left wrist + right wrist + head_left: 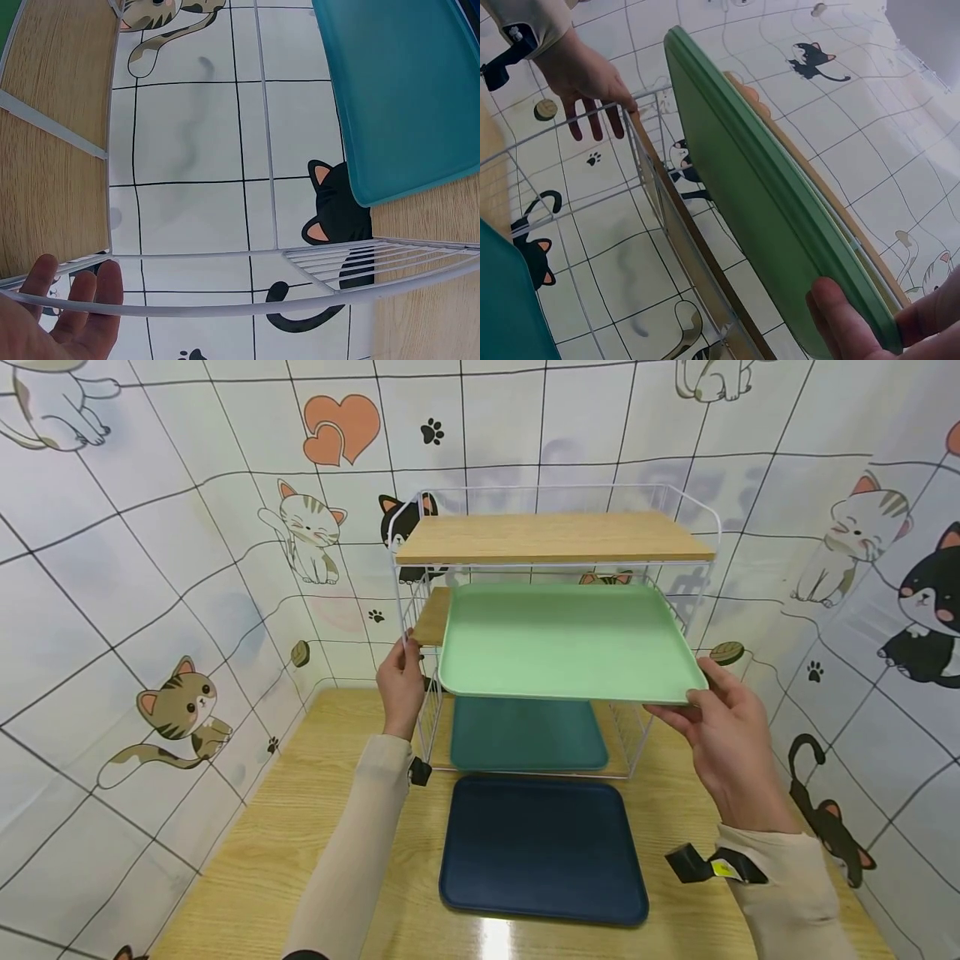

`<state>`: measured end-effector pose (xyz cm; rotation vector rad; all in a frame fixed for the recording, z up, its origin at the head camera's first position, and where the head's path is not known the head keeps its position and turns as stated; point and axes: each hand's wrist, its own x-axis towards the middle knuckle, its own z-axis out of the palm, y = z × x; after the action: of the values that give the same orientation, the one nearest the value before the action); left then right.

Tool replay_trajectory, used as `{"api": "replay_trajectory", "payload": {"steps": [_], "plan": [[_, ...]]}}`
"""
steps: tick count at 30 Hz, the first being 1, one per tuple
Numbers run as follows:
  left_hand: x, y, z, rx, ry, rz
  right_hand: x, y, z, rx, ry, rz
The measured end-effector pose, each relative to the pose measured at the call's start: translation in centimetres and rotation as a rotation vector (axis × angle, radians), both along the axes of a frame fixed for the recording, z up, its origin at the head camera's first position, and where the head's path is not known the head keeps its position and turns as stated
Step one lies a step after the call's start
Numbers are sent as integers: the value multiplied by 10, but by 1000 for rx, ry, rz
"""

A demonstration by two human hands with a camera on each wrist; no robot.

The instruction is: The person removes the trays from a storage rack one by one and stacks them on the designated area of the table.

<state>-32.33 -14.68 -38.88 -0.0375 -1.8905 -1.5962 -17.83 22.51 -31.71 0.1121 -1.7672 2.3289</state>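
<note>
My right hand (731, 739) pinches the near right corner of a light green tray (570, 639), thumb above and fingers beneath. The tray is held at the opening below the top shelf of a white wire rack (633, 752), overlapping the wooden middle shelf (431, 618) in the head view. My left hand (401, 681) holds the rack's left front edge at the middle shelf's corner. In the left wrist view, the left hand's fingers (105, 300) reach behind the white wire. A teal tray (528, 735) lies on the rack's bottom shelf.
A navy blue tray (543, 852) lies on the wooden table (300, 827) in front of the rack. The rack's wooden top shelf (555, 537) is above the green tray. Walls with a cat-print tile pattern (225, 610) enclose the back and both sides.
</note>
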Motion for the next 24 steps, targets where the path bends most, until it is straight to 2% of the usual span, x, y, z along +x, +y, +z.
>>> {"api": "replay_trajectory", "payload": {"steps": [13,24], "plan": [[1,1,0,3,0,4,27,5,-19,-61,51,9],[1,0,-1,13,-8,-5,39,5,-33,-105,92,25]]}}
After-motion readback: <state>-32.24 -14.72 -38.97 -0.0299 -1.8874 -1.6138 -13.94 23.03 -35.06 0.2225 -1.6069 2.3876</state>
